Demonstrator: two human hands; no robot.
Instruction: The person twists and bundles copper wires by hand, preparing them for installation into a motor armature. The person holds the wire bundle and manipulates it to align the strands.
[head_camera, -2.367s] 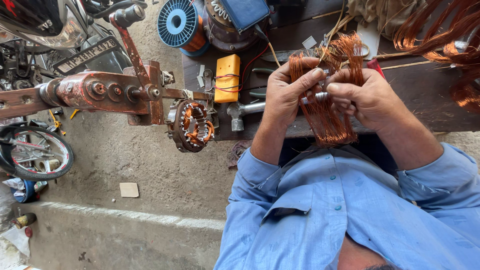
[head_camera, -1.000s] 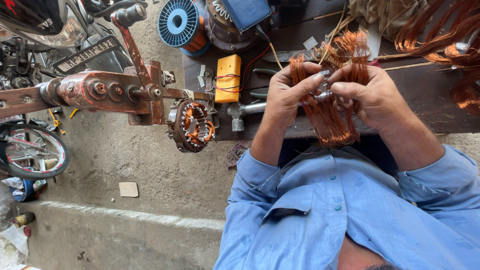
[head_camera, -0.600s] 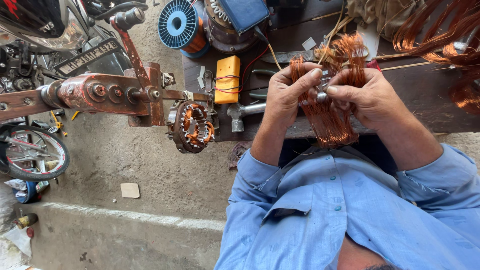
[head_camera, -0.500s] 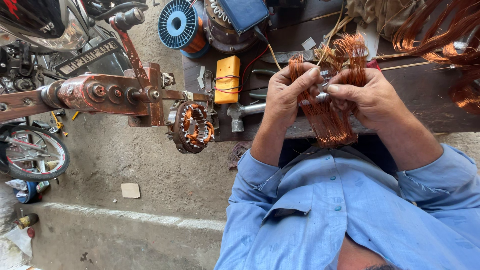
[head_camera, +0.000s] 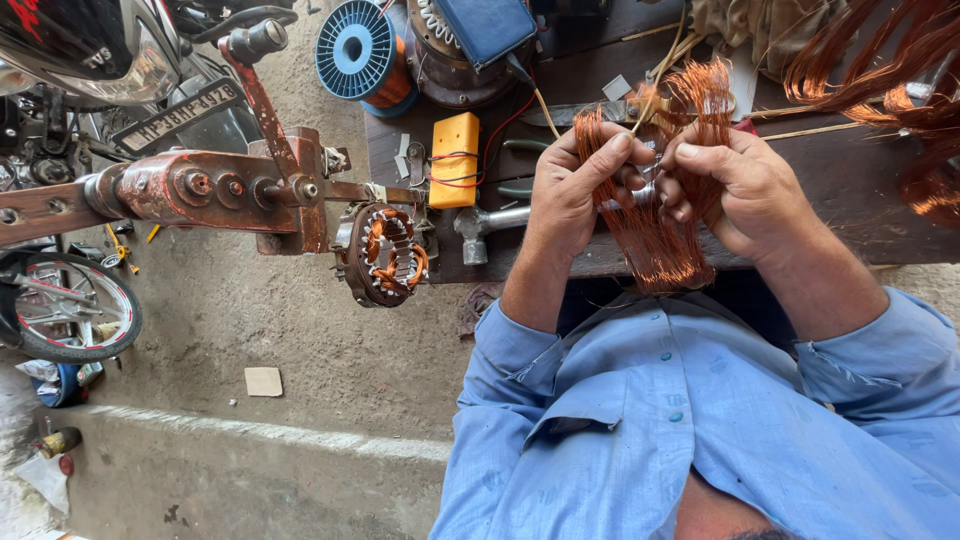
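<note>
Both hands hold the bundle of copper wire (head_camera: 655, 225), which sits just above the near edge of the dark desk (head_camera: 850, 200) & runs long-ways from the desk edge up to its frayed top. The left hand (head_camera: 568, 190) has its fingers (head_camera: 600, 160) wrapped tight on the bundle's left side, & the right hand (head_camera: 740, 185) pinches the wire w/ fingers curled narrow on the bundle's right side, so both are about as near. Left of the bundle are a yellow box (head_camera: 453, 160), a blue spool (head_camera: 360, 50) & a round motor part w/ copper coils (head_camera: 385, 255) on a rusty arm (head_camera: 200, 190).
</note>
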